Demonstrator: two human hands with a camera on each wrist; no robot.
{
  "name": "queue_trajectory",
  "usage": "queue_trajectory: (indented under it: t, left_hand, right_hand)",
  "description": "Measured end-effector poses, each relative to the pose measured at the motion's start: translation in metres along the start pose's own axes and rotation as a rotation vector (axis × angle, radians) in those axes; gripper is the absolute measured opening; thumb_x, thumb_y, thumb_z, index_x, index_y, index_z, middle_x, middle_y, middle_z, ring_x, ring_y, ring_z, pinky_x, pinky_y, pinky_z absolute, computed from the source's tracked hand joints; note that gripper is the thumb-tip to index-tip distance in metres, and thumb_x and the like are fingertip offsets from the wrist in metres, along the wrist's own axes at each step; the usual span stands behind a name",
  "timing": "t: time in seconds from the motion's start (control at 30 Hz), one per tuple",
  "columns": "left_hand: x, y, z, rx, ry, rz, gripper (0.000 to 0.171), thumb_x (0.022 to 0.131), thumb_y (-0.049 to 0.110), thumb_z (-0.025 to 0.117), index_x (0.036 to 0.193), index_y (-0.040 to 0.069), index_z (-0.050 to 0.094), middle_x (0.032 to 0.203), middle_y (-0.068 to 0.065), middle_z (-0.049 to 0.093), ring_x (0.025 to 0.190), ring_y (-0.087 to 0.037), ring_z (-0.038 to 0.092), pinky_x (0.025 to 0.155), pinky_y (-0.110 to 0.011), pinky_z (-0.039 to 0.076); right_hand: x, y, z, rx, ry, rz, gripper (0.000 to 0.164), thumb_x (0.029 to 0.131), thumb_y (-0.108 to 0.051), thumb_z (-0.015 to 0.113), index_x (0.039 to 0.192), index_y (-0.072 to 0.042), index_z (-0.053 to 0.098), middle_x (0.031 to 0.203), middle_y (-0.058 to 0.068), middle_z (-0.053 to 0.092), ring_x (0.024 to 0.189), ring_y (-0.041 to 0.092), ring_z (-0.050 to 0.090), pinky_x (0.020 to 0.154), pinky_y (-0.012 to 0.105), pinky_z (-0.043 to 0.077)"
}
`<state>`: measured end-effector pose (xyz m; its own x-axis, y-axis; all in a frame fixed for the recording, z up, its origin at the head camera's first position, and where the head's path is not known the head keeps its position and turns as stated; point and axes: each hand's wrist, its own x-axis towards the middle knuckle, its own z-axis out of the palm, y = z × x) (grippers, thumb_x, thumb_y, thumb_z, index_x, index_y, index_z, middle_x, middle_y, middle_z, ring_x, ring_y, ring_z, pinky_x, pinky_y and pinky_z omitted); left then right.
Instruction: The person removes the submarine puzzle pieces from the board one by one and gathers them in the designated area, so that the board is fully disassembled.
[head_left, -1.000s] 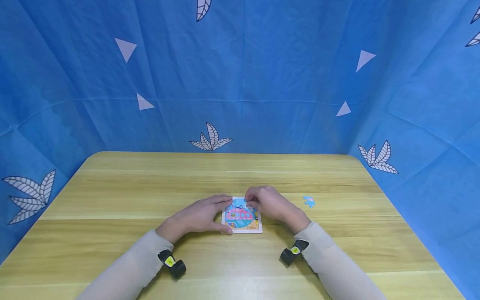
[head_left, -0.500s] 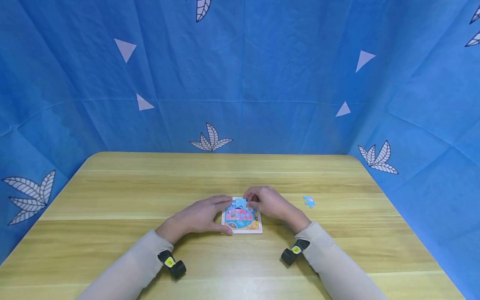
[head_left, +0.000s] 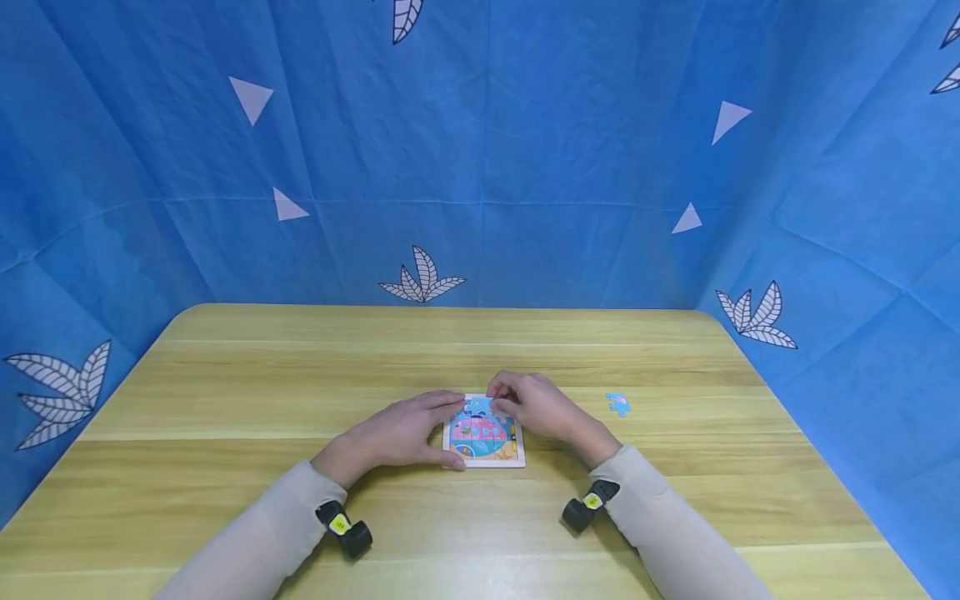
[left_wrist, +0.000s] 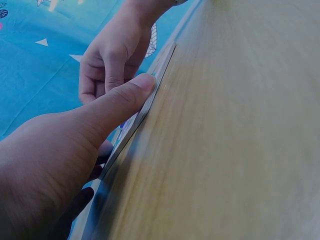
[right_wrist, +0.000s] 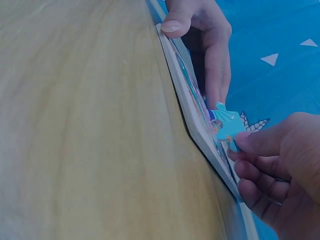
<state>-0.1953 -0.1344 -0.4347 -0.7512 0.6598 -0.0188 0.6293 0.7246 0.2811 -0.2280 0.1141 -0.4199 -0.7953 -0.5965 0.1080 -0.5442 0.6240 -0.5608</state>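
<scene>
A square jigsaw puzzle with a pale frame (head_left: 487,465) lies on the table, showing a pink and blue sea picture. My left hand (head_left: 408,427) rests along its left side, thumb on the near left corner and straight fingers at the far left. In the left wrist view the left thumb (left_wrist: 120,102) presses on the frame's edge. Above the far right part of the puzzle, my right hand (head_left: 542,404) pinches a light blue puzzle piece (right_wrist: 229,125) between thumb and fingers. That piece is tilted over the board in the right wrist view.
Another loose blue puzzle piece (head_left: 618,404) lies on the wooden table (head_left: 480,533), right of the right hand. A blue patterned cloth (head_left: 480,167) hangs behind the table and along its sides. Each wrist wears a black camera.
My right hand has shifted slightly over the puzzle's far right part, and more of the blue piece shows there now. The left hand and the frame have stayed in place.
</scene>
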Motion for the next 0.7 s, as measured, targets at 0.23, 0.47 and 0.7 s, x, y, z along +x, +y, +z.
queue_trajectory:
  t: [0.23,0.47,0.7]
  left_hand:
    - [0.001,0.000,0.000,-0.005,0.007,0.006,0.104,0.077,0.080,0.054,0.150,0.007,0.039,0.155,-0.005,0.035,0.142,-0.022,0.032,0.114,-0.037,0.031]
    - [0.000,0.000,-0.001,-0.008,0.002,0.004,0.104,0.077,0.079,0.054,0.150,0.007,0.039,0.156,-0.005,0.034,0.142,-0.022,0.032,0.114,-0.037,0.031]
    - [-0.001,0.000,-0.001,-0.011,0.001,0.010,0.104,0.078,0.079,0.054,0.150,0.006,0.039,0.155,-0.006,0.035,0.141,-0.023,0.032,0.114,-0.037,0.032]
  right_hand:
    - [-0.001,0.003,-0.003,0.032,0.009,-0.010,0.007,0.099,-0.012,0.059,0.101,-0.015,0.065,0.087,-0.009,0.063,0.079,0.005,0.059,0.072,0.028,0.052]
    - [-0.002,0.005,-0.007,0.066,0.027,0.014,0.006,0.098,-0.013,0.060,0.101,-0.015,0.065,0.088,-0.009,0.063,0.081,0.007,0.059,0.074,0.029,0.052]
    - [-0.006,0.010,-0.015,0.098,0.036,0.043,0.005,0.099,-0.016,0.060,0.101,-0.017,0.065,0.088,-0.006,0.064,0.082,0.008,0.059,0.077,0.031,0.052]
